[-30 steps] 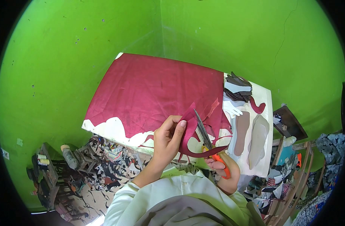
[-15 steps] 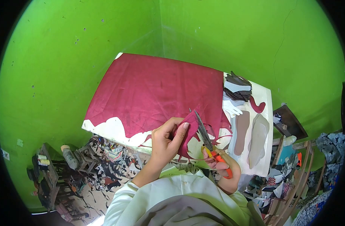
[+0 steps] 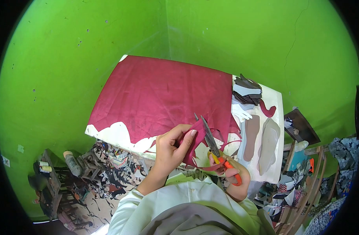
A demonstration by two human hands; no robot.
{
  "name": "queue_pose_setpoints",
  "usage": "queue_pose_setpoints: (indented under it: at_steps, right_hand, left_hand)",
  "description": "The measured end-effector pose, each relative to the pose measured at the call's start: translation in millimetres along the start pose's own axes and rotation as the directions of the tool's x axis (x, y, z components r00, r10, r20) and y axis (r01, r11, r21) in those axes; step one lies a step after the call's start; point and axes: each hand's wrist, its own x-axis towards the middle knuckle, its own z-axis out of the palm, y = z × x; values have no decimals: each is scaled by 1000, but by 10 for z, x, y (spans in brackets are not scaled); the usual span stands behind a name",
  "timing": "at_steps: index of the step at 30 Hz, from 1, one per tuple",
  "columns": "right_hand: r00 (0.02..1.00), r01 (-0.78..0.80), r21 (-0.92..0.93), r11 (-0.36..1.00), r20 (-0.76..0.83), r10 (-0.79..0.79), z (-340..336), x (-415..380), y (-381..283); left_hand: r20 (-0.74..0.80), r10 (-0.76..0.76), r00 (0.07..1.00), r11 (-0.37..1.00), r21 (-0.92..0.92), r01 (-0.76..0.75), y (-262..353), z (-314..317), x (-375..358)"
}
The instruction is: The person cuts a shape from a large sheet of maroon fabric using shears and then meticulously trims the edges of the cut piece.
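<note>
At the table's [image 3: 120, 137] near-left corner the white top shows bare below the wavy cut edge of a large maroon fabric sheet [image 3: 163, 94], which covers the table from its left edge to well past the middle. Near the middle of the near edge, the left hand [image 3: 169, 150] is clamped on a small maroon fabric piece [image 3: 196, 143] — thumb on top, fingers curled beneath — lifted just above the sheet. Touching that piece on its right, the blades of orange-handled scissors [image 3: 214, 147] stand slightly apart; the right hand [image 3: 232, 178] is closed through the handles at the near edge. Further right lie 2 sole-shaped cutouts [image 3: 267, 145] side by side, and a pile of dark and white cut pieces [image 3: 246, 92] sits at the far-right corner.
</note>
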Motion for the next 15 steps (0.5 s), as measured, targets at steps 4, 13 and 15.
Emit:
queue_pose_setpoints:
  at_steps: [4,13,15]
  right_hand:
    - [998,56,-38,998,-30,-58,6,-12,72]
    - [997,-42,-55,998,-65,38,-64,-44,46]
    - [995,-23,-76,997,-103,16,-19,-40,43]
  left_hand:
    - [-8,17,1000,997,71,-16,17,-9,1]
    - [-2,1,1000,995,101,-1,48,-29,-5]
    - [29,-9,1000,992,128,5,89,-49,-15]
